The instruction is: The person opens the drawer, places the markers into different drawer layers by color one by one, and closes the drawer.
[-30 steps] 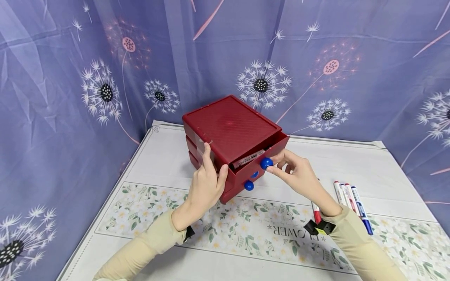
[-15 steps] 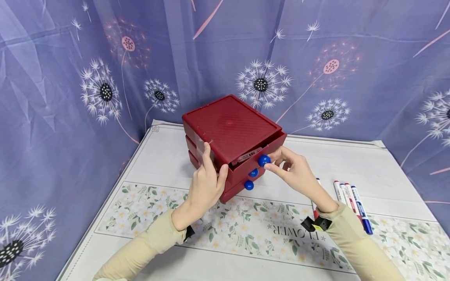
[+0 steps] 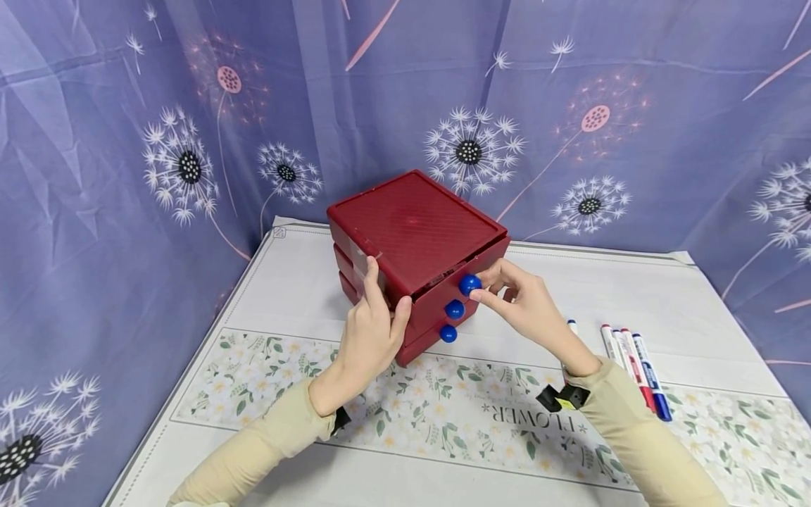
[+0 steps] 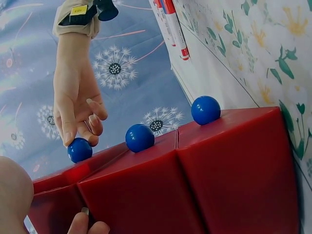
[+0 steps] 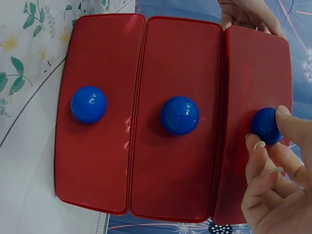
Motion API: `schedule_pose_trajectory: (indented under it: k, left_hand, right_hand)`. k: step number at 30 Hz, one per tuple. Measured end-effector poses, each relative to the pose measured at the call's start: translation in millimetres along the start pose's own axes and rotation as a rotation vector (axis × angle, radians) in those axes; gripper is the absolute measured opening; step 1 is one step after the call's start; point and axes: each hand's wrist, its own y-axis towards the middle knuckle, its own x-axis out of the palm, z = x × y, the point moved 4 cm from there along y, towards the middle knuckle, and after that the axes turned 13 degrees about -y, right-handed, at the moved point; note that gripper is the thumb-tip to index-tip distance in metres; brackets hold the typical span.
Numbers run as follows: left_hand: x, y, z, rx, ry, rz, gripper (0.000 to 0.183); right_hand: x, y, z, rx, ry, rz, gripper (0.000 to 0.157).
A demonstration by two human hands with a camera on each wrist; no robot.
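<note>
A dark red cabinet (image 3: 418,225) with three stacked drawers stands on the table, a round blue knob on each front. My right hand (image 3: 519,299) pinches the top drawer's knob (image 3: 469,284) between thumb and fingers; the right wrist view shows this grip (image 5: 278,170) up close. The top drawer (image 3: 491,257) sticks out only slightly, with a thin gap under the cabinet top. Through that gap a sliver of a marker (image 3: 448,272) shows. My left hand (image 3: 374,327) rests against the cabinet's left side, index finger extended and thumb at the front corner. The middle knob (image 5: 180,115) and bottom knob (image 5: 88,104) are untouched.
Several markers with red and blue caps (image 3: 659,405) lie side by side at the right. Another marker (image 3: 572,325) is partly hidden under my right wrist. A floral strip (image 3: 443,415) runs across the white table cover, and a purple dandelion curtain (image 3: 380,105) hangs behind.
My right hand has moved the top drawer inward, back and left, narrowing its opening. The marker inside has become mostly hidden. My left hand has stayed in place.
</note>
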Motion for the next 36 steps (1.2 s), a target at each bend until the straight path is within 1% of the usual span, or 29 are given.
schedule_pose_trajectory:
  k: [8, 23, 29, 36]
  left_hand:
    - [-0.4, 0.0, -0.1, 0.011, -0.008, 0.01, 0.079]
    - [0.4, -0.5, -1.7, 0.014, -0.007, 0.017, 0.08]
    - [-0.1, -0.8, 0.6, 0.012, -0.008, 0.027, 0.083]
    - [0.0, -0.5, 1.7, 0.019, 0.003, 0.026, 0.081]
  right_hand:
    - [2.1, 3.4, -1.4, -0.013, 0.009, 0.005, 0.015]
    - [7.4, 6.6, -0.4, 0.013, 0.051, -0.003, 0.016]
    - [7.2, 7.5, -0.3, 0.013, 0.047, -0.008, 0.016]
    - [6.7, 8.0, 0.2, 0.01, 0.037, -0.012, 0.017]
